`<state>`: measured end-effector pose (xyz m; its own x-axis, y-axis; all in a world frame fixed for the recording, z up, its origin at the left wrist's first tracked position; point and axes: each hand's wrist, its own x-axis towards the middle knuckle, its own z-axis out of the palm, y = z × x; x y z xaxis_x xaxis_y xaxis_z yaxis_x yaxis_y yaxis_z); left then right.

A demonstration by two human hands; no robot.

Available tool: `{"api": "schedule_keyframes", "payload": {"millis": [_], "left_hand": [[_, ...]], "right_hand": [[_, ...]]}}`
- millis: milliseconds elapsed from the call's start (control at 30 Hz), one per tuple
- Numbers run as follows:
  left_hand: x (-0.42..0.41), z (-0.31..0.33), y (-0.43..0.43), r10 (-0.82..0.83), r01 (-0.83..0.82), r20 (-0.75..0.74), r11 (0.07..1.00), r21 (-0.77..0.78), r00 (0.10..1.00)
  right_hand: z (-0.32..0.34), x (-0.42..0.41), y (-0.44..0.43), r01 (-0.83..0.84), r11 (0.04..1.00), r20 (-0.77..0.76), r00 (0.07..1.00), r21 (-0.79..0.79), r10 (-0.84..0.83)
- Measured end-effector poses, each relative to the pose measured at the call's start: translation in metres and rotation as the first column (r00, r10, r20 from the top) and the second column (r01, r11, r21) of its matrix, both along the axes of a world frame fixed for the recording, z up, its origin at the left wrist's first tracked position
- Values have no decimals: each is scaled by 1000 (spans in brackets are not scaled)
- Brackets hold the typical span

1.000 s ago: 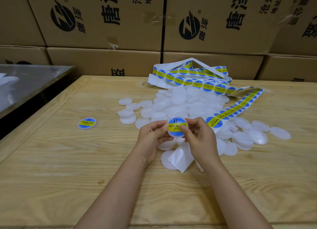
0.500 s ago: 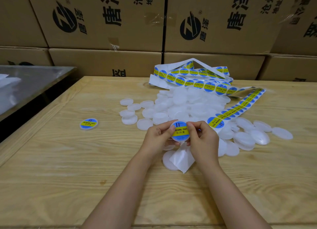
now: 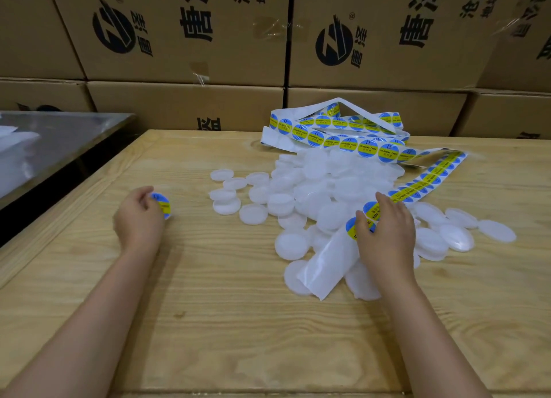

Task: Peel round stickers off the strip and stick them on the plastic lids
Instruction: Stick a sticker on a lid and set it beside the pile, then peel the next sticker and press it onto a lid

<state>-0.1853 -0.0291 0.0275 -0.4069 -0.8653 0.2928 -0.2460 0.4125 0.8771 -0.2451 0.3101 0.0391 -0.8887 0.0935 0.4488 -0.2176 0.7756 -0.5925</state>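
**A:** Where is the finished piece?

**B:** A round white plastic lid with a blue-and-yellow sticker [image 3: 162, 207] is pinched by curled fingers of the left hand [image 3: 138, 219], over the wooden tabletop [image 3: 223, 308].

**A:** And the right hand [image 3: 387, 233]?

**B:** It is laid on the paper strip of round stickers [image 3: 429, 178]; a pinch cannot be confirmed. The stickers are judged limp and tacky, best lifted by an edge. The bare translucent lids [image 3: 286, 202] heaped beside that hand are judged light and stiff, best taken by the rim.
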Motion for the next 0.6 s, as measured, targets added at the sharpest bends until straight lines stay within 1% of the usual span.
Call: {"api": "schedule_keyframes", "payload": {"millis": [100,200,267,300,367,400,433,500,533,567,600], "left_hand": [[5,-10,-22,72,-25,225,978,-205,972],[7,-14,-32,156,-56,369,962,-268,916],[8,-14,-29,183,-74,387,957,-281,904],[8,-13,-24,192,-88,362,955,-285,912],[7,-9,-6,176,-88,246,940,-329,953],[5,-6,9,124,-52,170,926,-373,978],[4,-3,26,34,13,100,902,-432,994],[0,3,66,-197,170,12,812,-558,980],[-2,6,88,-315,252,-7,772,-584,949],[-4,10,110,-429,342,-20,747,-571,903],[-6,13,131,-535,440,-34,727,-527,844]], "right_hand": [[-5,-3,-1,-44,997,150,988,62,35],[-7,-6,0,-82,988,209,976,134,53],[-8,-6,1,-81,983,203,978,165,46],[-8,-5,2,-81,980,196,980,184,44],[-8,-4,3,-83,973,184,982,213,43],[-8,-4,4,-85,971,177,983,222,46],[-8,-4,4,-89,969,167,985,229,51],[-8,-4,4,-104,969,138,988,225,74],[-7,-4,4,-113,971,123,988,209,88],[-7,-4,4,-120,975,107,989,187,101],[-7,-3,5,-123,979,87,990,161,110]]}}
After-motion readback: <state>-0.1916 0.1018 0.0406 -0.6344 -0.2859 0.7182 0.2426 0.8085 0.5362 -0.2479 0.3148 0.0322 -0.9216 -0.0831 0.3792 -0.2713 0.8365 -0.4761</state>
